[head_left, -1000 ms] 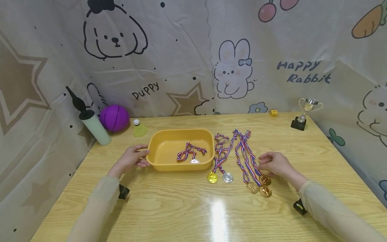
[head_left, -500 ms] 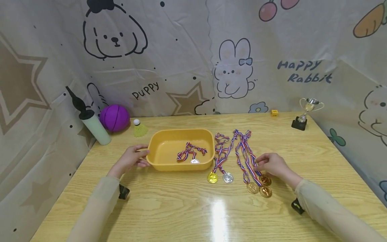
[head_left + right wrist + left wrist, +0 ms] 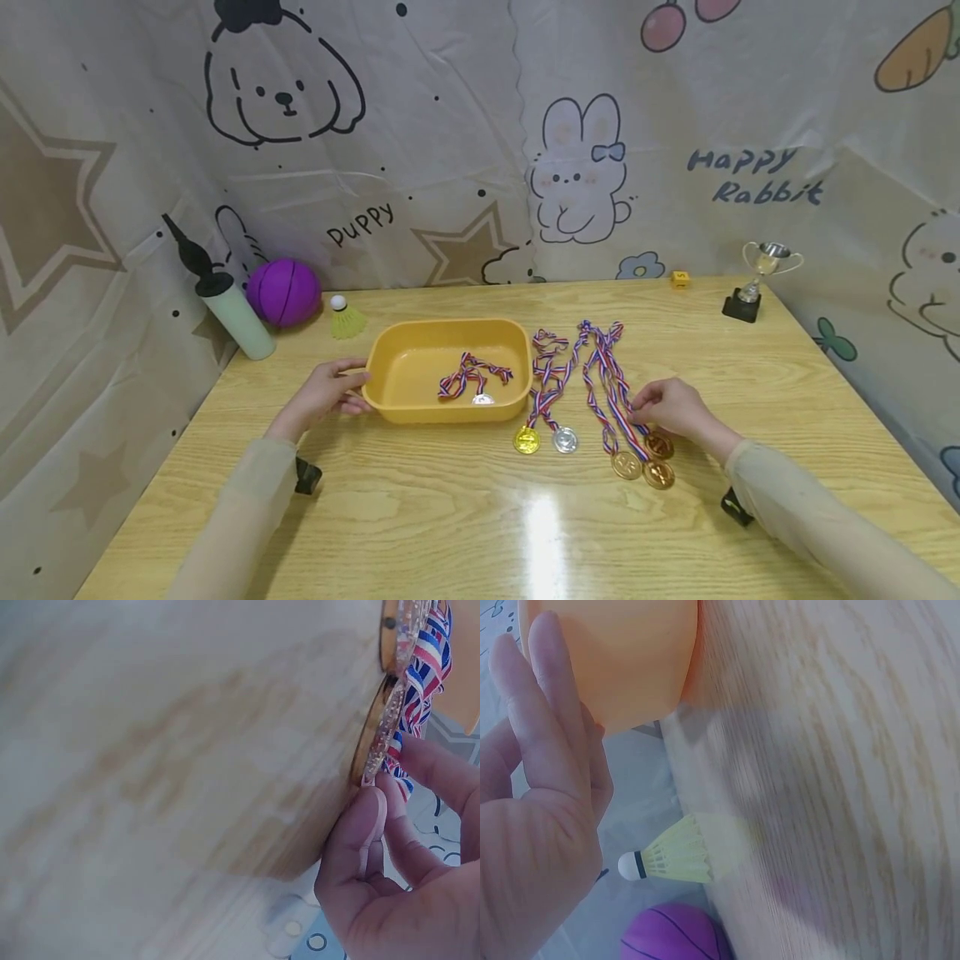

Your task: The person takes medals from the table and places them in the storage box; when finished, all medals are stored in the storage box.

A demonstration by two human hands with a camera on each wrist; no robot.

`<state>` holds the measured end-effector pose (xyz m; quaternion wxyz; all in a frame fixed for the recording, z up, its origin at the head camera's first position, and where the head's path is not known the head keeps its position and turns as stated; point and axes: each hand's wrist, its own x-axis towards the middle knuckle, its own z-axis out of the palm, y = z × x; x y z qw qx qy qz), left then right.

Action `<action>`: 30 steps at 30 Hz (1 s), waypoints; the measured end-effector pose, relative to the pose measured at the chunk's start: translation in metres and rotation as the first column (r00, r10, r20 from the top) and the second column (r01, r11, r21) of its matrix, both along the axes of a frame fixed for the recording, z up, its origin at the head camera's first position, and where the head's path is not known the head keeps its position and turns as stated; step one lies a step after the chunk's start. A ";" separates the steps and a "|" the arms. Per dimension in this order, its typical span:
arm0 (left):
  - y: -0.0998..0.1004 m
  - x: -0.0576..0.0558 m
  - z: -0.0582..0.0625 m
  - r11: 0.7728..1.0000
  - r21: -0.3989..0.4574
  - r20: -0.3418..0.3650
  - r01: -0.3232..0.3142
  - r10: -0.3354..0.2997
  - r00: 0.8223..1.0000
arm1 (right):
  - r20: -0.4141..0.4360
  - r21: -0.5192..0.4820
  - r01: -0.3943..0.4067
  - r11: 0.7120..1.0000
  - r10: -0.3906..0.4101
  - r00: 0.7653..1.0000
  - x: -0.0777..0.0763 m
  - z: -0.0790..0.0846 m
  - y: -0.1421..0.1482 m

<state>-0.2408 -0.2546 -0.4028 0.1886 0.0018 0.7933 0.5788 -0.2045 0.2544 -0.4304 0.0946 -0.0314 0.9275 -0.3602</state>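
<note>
My left hand (image 3: pixel 321 395) touches the left end of a yellow plastic tub (image 3: pixel 397 383), its fingers fairly straight along the wall (image 3: pixel 622 667) in the left wrist view. Inside the tub lies a silver medal (image 3: pixel 483 400) with its striped ribbon. Right of the tub, a gold medal (image 3: pixel 527 440) and a silver one (image 3: pixel 565 439) lie on tangled ribbons. Farther right are three bronze-coloured medals, with ribbons stretched toward the back. My right hand (image 3: pixel 670 407) pinches the red, white and blue ribbon just above the rightmost bronze medal (image 3: pixel 660 445), thumb against fingertips.
On the wooden table (image 3: pixel 420 517), a purple ball (image 3: pixel 285 293), a pale green hand pump (image 3: pixel 236 317) and a yellow shuttlecock (image 3: pixel 347 319) stand at the back left. A small trophy (image 3: pixel 757 279) and a yellow number cube (image 3: pixel 679 280) are at the back right.
My right hand has moved slightly left onto the ribbon, and its thumb and fingers have come together. The left hand, the tub and the medals look unmoved.
</note>
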 end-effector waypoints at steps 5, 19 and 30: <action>-0.002 0.000 -0.002 1.000 0.004 0.003 -0.010 0.010 1.000 | -0.015 0.024 -0.013 1.000 0.013 1.000 0.000 0.001 0.000; -0.002 0.000 -0.003 0.999 0.029 0.008 -0.013 0.013 1.000 | 0.134 -0.093 0.076 0.993 -0.063 0.989 0.000 0.007 0.007; -0.001 0.001 -0.001 0.999 0.042 0.015 -0.013 0.013 1.000 | 0.176 -0.221 0.072 0.973 -0.033 0.984 0.002 0.008 0.015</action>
